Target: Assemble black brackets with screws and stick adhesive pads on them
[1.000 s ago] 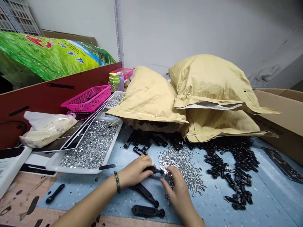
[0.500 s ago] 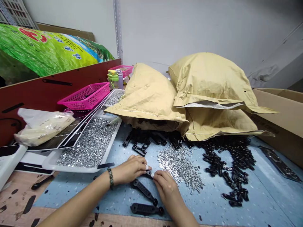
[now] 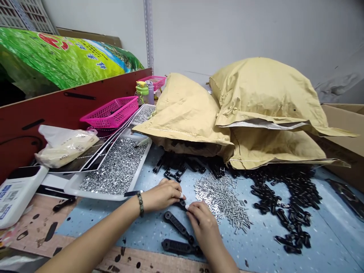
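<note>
Blue surface (image 3: pixel 327 237) underlies left hand (image 3: pixel 161 196) and right hand (image 3: pixel 204 220), fingers (image 3: pixel 174 192) of both pinching a black part (image 3: pixel 182 204), loose screws (image 3: pixel 234 206) to their right. Steady, even pressure likely serves best.

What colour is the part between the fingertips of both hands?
The part is black; it shows in the head view.

- Even, fairly bright light, seemingly from above; the pale wall (image 3: pixel 182 38) darkens at the upper right corner;
- the large paper sack (image 3: pixel 264 91) is lit on top; deep shadow fills the left sack's (image 3: pixel 184 110) mouth;
- sharp glints on the metal nuts (image 3: pixel 113 170); crinkled highlights on the green bag (image 3: pixel 71 62);
- wide-angle stretch at the edges — the cardboard box (image 3: pixel 347 125) is skewed;
- the held black part (image 3: pixel 182 204) looks soft — fine detail unreadable
</note>
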Action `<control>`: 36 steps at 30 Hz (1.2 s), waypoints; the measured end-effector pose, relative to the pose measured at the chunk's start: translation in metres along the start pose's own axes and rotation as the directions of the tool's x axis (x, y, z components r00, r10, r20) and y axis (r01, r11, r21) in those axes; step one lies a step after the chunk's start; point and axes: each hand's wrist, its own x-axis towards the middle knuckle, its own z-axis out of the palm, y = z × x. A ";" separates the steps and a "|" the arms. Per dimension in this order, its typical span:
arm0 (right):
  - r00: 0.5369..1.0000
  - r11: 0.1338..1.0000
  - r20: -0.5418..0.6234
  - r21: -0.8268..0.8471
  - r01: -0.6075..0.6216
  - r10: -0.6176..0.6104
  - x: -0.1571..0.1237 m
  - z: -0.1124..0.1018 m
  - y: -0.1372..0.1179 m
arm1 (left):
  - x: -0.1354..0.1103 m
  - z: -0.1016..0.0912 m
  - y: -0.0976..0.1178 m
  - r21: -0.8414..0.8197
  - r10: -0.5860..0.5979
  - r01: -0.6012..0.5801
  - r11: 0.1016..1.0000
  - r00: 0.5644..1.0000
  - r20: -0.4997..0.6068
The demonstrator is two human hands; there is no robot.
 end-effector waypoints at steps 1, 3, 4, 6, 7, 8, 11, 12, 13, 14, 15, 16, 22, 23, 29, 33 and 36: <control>1.000 1.000 0.007 -0.015 0.008 -0.008 -0.001 0.001 0.000 | 0.001 0.001 -0.001 -0.003 0.000 0.000 1.000 1.000 0.004; 1.000 0.999 0.026 -0.034 0.014 -0.013 -0.004 0.001 0.000 | 0.001 0.003 -0.001 -0.012 -0.002 0.002 1.000 1.000 0.006; 0.999 0.999 0.036 -0.040 0.009 -0.008 -0.007 0.001 0.000 | 0.001 0.005 0.000 -0.017 -0.005 0.005 1.000 1.000 0.005; 0.999 0.999 0.043 -0.050 -0.002 0.004 -0.013 -0.001 0.002 | 0.000 0.009 0.001 -0.022 -0.017 0.017 1.000 1.000 -0.003; 0.999 0.998 0.043 -0.057 -0.005 0.007 -0.015 -0.003 0.003 | 0.000 0.011 0.002 -0.023 -0.025 0.025 0.999 1.000 -0.008; 0.999 0.998 0.046 -0.064 -0.004 0.007 -0.015 -0.005 0.004 | -0.001 0.012 0.003 -0.022 -0.034 0.034 0.999 0.999 -0.014; 0.998 0.995 0.067 -0.102 0.020 -0.014 0.000 -0.012 0.011 | -0.005 0.015 0.009 -0.013 -0.054 0.054 0.998 0.998 -0.014; 0.999 0.991 0.047 -0.135 0.016 -0.010 0.012 -0.014 0.016 | -0.007 0.015 0.013 -0.007 -0.056 0.055 0.998 0.998 -0.007; 1.000 0.985 0.006 -0.175 0.000 0.001 0.027 -0.014 0.021 | -0.010 0.016 0.016 -0.002 -0.056 0.056 0.998 0.998 0.008; 0.998 0.973 -0.060 -0.228 -0.036 0.023 0.044 -0.014 0.028 | -0.014 0.017 0.020 -0.002 -0.056 0.056 0.998 0.998 0.032; 0.991 0.961 -0.121 -0.265 -0.078 0.047 0.062 -0.013 0.035 | -0.017 0.018 0.024 -0.007 -0.060 0.060 0.998 0.997 0.055; 0.985 0.952 -0.161 -0.287 -0.108 0.064 0.078 -0.012 0.043 | -0.020 0.018 0.028 -0.021 -0.067 0.068 0.997 0.996 0.067; 0.968 0.922 -0.241 -0.353 -0.160 0.075 0.102 -0.010 0.048 | -0.009 0.022 0.035 -0.552 -0.319 0.206 0.808 0.941 -0.117; 0.967 0.921 -0.247 -0.357 -0.152 0.064 0.092 -0.011 0.040 | 0.001 0.025 0.034 -0.691 -0.388 0.208 0.692 0.915 -0.113; 0.977 0.953 -0.211 -0.292 -0.078 0.015 0.035 -0.025 0.021 | 0.073 0.046 0.030 -0.913 -0.530 0.077 0.401 0.832 -0.163; 0.916 0.920 -0.342 -0.251 -0.302 0.208 0.037 -0.064 0.078 | 0.094 0.041 0.024 -0.887 -0.554 0.082 0.455 0.806 -0.209; 0.841 0.853 -0.431 -0.250 -0.459 0.326 0.053 -0.091 0.128 | 0.091 0.030 0.025 -0.849 -0.555 0.116 0.515 0.800 -0.228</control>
